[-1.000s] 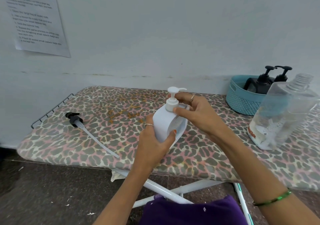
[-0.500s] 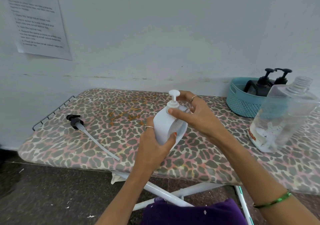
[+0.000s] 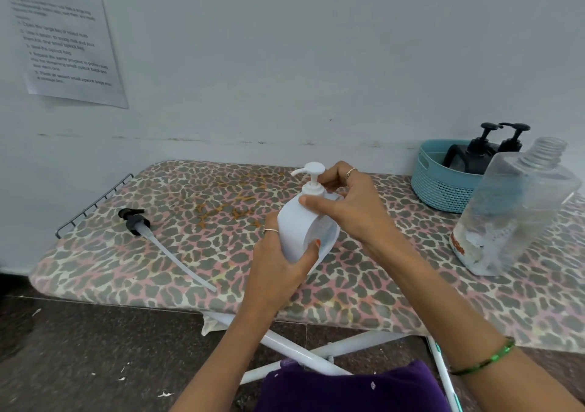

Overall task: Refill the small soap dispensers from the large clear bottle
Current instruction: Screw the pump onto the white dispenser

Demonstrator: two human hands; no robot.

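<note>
My left hand (image 3: 278, 262) grips the body of a small white soap dispenser (image 3: 296, 224), held tilted above the leopard-print board (image 3: 196, 221). My right hand (image 3: 351, 209) wraps its fingers around the dispenser's white pump cap (image 3: 313, 177), whose nozzle points left. The large clear bottle (image 3: 516, 209) stands uncapped at the right, nearly empty. Its black pump with a long tube (image 3: 158, 240) lies on the board at the left.
A teal basket (image 3: 440, 186) at the back right holds two dark dispensers with black pumps (image 3: 489, 145). A wire rack edge (image 3: 95, 202) borders the board's left end. A printed sheet (image 3: 60, 34) hangs on the wall. White legs (image 3: 304, 354) cross under the board.
The white pump's nozzle has turned from pointing right to pointing left under my right hand's fingers. My left hand has kept its hold on the dispenser's body.
</note>
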